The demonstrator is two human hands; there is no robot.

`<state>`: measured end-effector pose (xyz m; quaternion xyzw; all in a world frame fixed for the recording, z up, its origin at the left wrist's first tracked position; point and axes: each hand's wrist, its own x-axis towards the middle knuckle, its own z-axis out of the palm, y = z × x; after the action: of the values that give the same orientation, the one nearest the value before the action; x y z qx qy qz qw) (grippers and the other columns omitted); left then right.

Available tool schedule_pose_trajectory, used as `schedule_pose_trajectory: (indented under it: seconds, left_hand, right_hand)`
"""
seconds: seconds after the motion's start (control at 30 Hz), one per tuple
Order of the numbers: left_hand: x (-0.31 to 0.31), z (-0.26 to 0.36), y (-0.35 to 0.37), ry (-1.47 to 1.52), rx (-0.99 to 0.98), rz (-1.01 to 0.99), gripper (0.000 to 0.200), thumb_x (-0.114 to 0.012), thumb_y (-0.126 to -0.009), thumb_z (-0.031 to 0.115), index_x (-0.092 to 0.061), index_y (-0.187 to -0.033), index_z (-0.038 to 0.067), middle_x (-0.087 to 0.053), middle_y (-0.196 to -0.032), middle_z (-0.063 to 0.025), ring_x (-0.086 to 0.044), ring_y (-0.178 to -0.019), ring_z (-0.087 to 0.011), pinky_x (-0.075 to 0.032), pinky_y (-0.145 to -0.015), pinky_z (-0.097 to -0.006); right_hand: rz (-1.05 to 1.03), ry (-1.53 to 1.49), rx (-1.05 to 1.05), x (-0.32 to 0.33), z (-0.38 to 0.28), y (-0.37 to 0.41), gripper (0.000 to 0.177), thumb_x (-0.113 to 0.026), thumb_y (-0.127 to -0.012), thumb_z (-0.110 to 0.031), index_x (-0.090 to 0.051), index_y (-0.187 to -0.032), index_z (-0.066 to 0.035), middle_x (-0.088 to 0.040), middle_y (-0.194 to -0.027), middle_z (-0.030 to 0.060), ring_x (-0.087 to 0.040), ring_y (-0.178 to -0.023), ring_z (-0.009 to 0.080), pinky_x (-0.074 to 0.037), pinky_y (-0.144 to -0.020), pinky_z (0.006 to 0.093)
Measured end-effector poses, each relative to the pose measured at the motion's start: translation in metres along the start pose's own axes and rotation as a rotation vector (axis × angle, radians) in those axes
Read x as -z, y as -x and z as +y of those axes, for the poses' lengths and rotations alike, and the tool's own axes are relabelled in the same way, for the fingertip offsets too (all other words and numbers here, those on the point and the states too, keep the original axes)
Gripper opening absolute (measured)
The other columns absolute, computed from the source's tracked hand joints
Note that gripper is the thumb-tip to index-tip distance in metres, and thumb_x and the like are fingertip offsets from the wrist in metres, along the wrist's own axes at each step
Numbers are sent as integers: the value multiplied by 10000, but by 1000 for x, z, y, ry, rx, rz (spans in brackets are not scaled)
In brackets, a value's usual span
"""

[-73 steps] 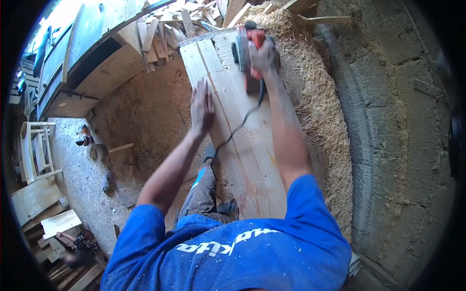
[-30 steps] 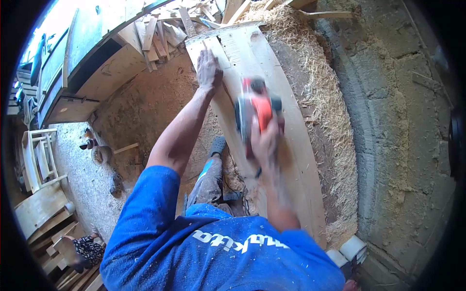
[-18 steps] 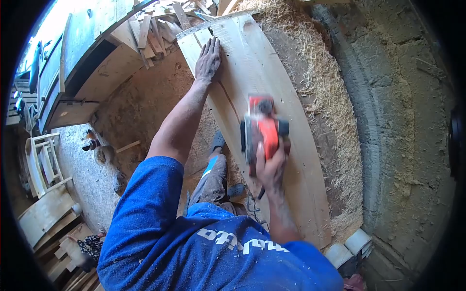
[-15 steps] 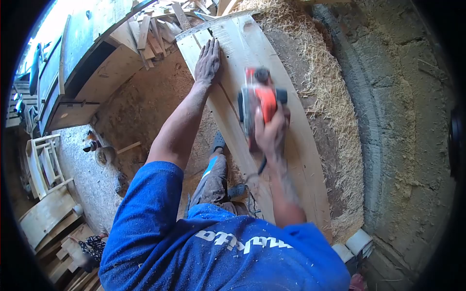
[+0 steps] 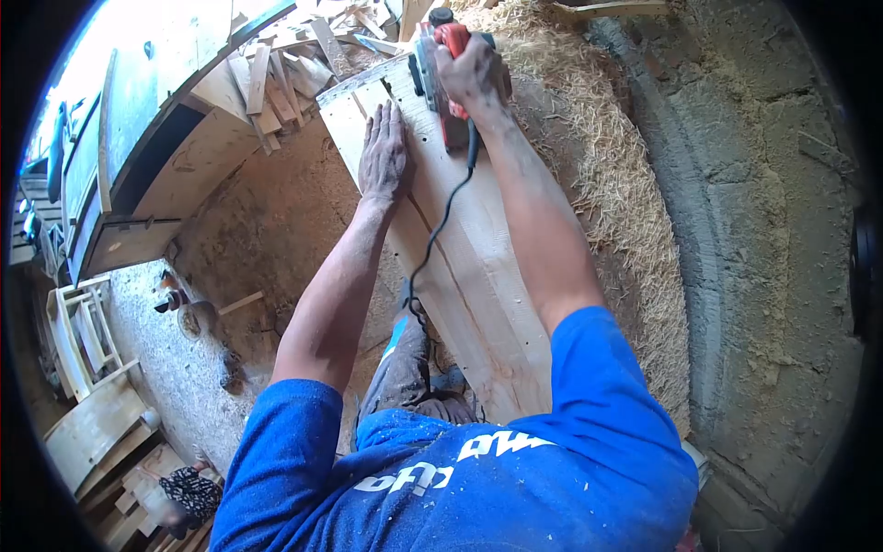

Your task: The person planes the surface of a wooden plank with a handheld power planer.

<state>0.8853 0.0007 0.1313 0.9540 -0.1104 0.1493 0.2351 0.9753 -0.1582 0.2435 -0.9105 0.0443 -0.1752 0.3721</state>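
Observation:
A long pale wooden board [image 5: 492,276] runs away from my body, with dark seams along its length. My left hand [image 5: 384,156] lies flat near its far left edge, fingers stretched out and nearly together. In my right hand [image 5: 472,78] is the handle of a red and black electric hand planer [image 5: 427,69]. The planer sits at the far end of the board, its front reaching past the end edge. From its rear a black cord [image 5: 437,225] trails back over the board toward my legs. The planer's underside is hidden.
Wood shavings [image 5: 616,184] are heaped along the right and far sides, beside a rough wall [image 5: 736,212]. Wood offcuts [image 5: 276,87] lie piled at the far left, near a large wooden cabinet-like piece [image 5: 198,152]. Another person [image 5: 189,497] is at lower left, near stacked boards.
My right hand has pushed the planer forward from the board's middle to its far end, drawing the cord out along the board. My left hand stays flat on the board.

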Motion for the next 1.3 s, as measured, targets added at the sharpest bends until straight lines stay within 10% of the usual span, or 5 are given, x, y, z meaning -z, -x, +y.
schedule_pose_trajectory:
  seconds: [0.27,0.67,0.73,1.0,1.3]
  left_hand:
    - [-1,-9,-1,73,6,53,521,-350,-1092,233,-391,-1528,-50,-386,-1592,-269,-324,-1522,-353,-200,-1278,-452]
    - [1,-7,-8,-94,-331,-131,562,-365,-1066,213,-311,-1577,-16,-309,-1660,-182,-260,-1557,-300,-187,-1290,-443]
    - [1,-7,-6,-53,-300,-168,594,-351,-1015,123,-286,-1589,-16,-282,-1673,-185,-242,-1564,-308,-176,-1292,-438]
    - [-5,-15,-9,-89,-337,-148,584,-367,-1037,164,-291,-1592,0,-305,-1668,-168,-259,-1561,-281,-199,-1289,-415]
    - [7,-2,-9,-77,-291,-175,596,-386,-1012,138,-300,-1580,-18,-323,-1653,-192,-274,-1553,-305,-202,-1288,-428]
  right_hand:
    - [-55,57,36,1,7,-1,533,-681,-862,-429,-649,-1130,31,-722,-1004,292,-721,-927,466,-592,-794,519]
    - [56,30,-87,206,14,410,433,-647,-950,-167,-566,-1324,36,-618,-1232,251,-630,-1104,403,-491,-964,476]
    - [-65,-200,-457,215,0,417,441,-658,-937,-166,-565,-1317,38,-595,-1232,261,-597,-1140,423,-462,-990,495]
    - [54,-188,68,135,43,234,394,-615,-984,-203,-562,-1272,62,-694,-1060,269,-706,-952,428,-562,-799,460]
    - [47,-125,55,49,51,30,332,-650,-898,-299,-711,-1181,-137,-725,-1023,226,-714,-970,405,-566,-845,481]
